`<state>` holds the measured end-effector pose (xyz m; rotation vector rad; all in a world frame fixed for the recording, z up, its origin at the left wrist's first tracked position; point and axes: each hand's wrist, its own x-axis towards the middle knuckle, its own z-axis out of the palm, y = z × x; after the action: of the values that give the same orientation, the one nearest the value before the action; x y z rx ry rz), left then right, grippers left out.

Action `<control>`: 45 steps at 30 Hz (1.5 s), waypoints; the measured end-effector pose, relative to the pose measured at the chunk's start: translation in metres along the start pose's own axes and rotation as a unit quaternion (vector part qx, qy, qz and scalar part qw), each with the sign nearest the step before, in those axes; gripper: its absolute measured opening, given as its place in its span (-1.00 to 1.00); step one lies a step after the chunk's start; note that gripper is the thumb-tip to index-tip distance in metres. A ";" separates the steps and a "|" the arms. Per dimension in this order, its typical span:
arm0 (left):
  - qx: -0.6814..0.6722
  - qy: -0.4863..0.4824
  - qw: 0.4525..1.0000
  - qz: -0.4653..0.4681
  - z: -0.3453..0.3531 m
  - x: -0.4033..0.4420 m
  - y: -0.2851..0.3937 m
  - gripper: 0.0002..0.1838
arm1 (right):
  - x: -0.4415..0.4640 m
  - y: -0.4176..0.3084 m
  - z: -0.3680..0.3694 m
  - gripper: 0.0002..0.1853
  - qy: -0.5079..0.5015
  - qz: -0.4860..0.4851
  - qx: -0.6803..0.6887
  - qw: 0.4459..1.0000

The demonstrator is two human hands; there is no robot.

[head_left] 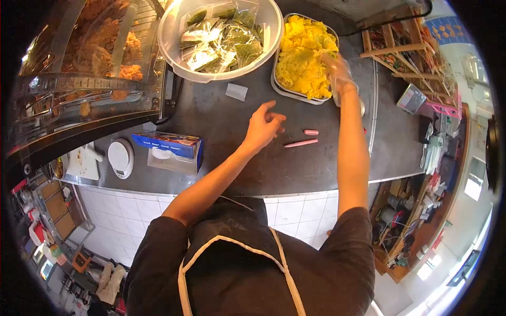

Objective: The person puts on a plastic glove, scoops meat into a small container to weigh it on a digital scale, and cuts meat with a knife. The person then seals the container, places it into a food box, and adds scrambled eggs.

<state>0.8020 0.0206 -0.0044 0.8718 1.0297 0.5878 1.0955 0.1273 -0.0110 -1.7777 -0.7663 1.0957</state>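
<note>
My left hand (264, 125) hovers over the dark counter, its fingers loosely bent and apart, with nothing in them. My right hand (340, 72), which seems to be in a clear plastic glove, reaches to the right side of a metal tray (276, 79). The tray is heaped with crumbly yellow food (304, 60), which the fingertips reach; they are blurred, so their grip does not show. Near my left hand lie a pink pen (301, 143) and its pink cap (311, 132). A large clear plastic tub (171, 60) holds several small bags of dark green pieces (224, 39).
A lit glass case of fried food (132, 50) stands at the left. A white kitchen scale (121, 157) and a blue-and-grey box (176, 152) sit near the front edge. Wooden racks (395, 52) stand at the right; a small pale slip (236, 91) lies below the tub.
</note>
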 end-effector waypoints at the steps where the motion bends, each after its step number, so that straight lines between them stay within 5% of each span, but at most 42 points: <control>1: 0.004 -0.036 0.999 -0.027 -0.003 -0.009 0.001 -0.43 | -0.018 -0.018 0.008 -0.40 0.043 0.034 0.042 0.998; 5: -0.004 -0.064 0.997 -0.034 -0.021 -0.050 -0.010 -0.48 | -0.018 -0.022 -0.002 -0.49 0.077 0.105 0.109 0.985; 10: -0.023 -0.012 0.999 -0.021 -0.061 -0.114 -0.023 -0.64 | -0.035 -0.033 -0.008 -0.68 0.000 0.080 0.303 0.950; 12: -0.024 -0.012 0.999 -0.021 -0.073 -0.152 -0.052 -0.68 | -0.045 -0.031 0.002 -0.75 0.051 0.111 0.269 0.955; 13: -0.030 -0.021 0.999 -0.005 -0.077 -0.162 -0.058 -0.72 | -0.038 -0.027 0.001 -0.76 0.033 0.021 0.239 0.970; 15: -0.012 -0.013 1.000 -0.016 -0.089 -0.186 -0.068 -0.75 | -0.021 -0.027 -0.013 -0.77 0.037 0.055 0.377 0.924; 16: 0.002 -0.011 1.000 -0.023 -0.096 -0.190 -0.068 -0.77 | 0.002 -0.012 -0.023 -0.77 0.038 0.052 0.378 0.924; 17: 0.040 0.014 0.999 -0.029 -0.103 -0.194 -0.062 -0.79 | 0.029 0.020 -0.035 -0.77 0.063 -0.120 0.147 0.980; 20: 0.007 0.073 0.996 -0.051 -0.113 -0.209 -0.061 -0.79 | 0.001 -0.005 -0.035 -0.81 -0.080 -0.028 0.381 0.921; 22: -0.009 0.084 0.995 -0.055 -0.118 -0.218 -0.065 -0.79 | -0.008 -0.010 -0.027 -0.82 -0.058 0.065 0.428 0.899; 28: 0.021 0.163 0.986 0.038 -0.124 -0.214 -0.067 -0.82 | -0.024 -0.021 -0.011 -0.80 0.053 0.042 0.390 0.918; 31: 0.247 0.263 0.921 0.149 -0.146 -0.221 -0.075 -0.81 | -0.012 0.012 -0.040 -0.71 -0.041 0.012 0.282 0.958; 33: 0.344 0.310 0.870 0.168 -0.173 -0.228 -0.083 -0.74 | -0.081 -0.010 -0.019 -0.68 -0.119 -0.143 0.171 0.968; 34: 0.375 0.318 0.853 0.176 -0.187 -0.230 -0.085 -0.69 | -0.133 -0.023 0.010 -0.66 -0.086 -0.358 -0.036 0.929; 36: 0.421 0.338 0.827 0.159 -0.207 -0.234 -0.082 -0.64 | -0.202 -0.049 0.041 -0.62 -0.075 -0.320 -0.061 0.942; 37: 0.464 0.350 0.800 0.148 -0.213 -0.233 -0.081 -0.59 | -0.218 -0.046 0.041 -0.61 -0.233 -0.111 0.219 0.941; 38: 0.458 0.349 0.804 0.148 -0.218 -0.230 -0.076 -0.59 | -0.234 -0.042 0.041 -0.60 -0.353 0.117 0.466 0.803; 40: 0.559 0.317 0.747 0.172 -0.225 -0.226 -0.069 -0.48 | -0.307 -0.050 0.093 -0.60 -0.206 0.112 0.370 0.899; 42: 0.567 0.312 0.745 0.162 -0.235 -0.221 -0.073 -0.53 | -0.357 -0.040 0.152 -0.62 -0.168 0.138 0.346 0.912; 45: 0.614 0.266 0.724 0.165 -0.251 -0.220 -0.083 -0.68 | -0.360 0.020 0.220 -0.65 -0.377 0.287 0.356 0.806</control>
<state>0.4845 -0.1090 -0.0284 2.1854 1.8562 0.3923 0.7458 -0.1016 0.0524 -0.8774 -0.1364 2.2148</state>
